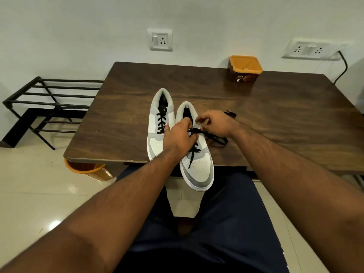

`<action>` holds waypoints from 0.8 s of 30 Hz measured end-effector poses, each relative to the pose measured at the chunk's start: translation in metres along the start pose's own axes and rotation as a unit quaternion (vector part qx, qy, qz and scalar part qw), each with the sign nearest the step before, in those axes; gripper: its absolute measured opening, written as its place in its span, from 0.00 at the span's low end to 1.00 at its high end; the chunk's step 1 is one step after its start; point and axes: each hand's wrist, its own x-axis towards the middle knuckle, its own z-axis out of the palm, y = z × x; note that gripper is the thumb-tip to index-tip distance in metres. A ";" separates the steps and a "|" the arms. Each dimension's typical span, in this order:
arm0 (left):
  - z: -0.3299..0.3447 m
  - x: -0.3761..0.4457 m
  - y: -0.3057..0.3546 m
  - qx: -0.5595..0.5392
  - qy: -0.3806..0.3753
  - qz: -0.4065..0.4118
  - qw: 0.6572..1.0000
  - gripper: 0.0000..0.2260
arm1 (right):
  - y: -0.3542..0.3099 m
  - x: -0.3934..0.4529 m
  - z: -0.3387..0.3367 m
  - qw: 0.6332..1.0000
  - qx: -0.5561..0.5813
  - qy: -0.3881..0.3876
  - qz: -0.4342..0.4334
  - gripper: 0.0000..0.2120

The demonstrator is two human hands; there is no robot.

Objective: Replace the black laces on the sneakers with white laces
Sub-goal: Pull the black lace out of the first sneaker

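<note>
Two grey-and-white sneakers sit side by side on the dark wooden table [275, 115], the left sneaker [160, 123] fully laced in black, the right sneaker [197, 154] poking its toe over the near edge. His left hand [178, 134] curls onto the right shoe's lacing, and his right hand [215, 123] pinches the loosened black lace [214, 137] trailing rightward. An orange tub [245, 68] stands at the back.

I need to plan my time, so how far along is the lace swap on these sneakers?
Early. Done: the upper eyelets of the right sneaker look unthreaded, with loose black lace trailing onto the table. In hand: the left hand and right hand work that lace out. Left: its lower rows, the fully laced left sneaker, and all white lacing; no white laces show.
</note>
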 end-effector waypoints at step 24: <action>-0.101 -0.002 -0.142 -0.185 0.337 -0.356 0.852 0.11 | 0.007 -0.012 0.025 0.997 0.055 0.047 0.012 0.06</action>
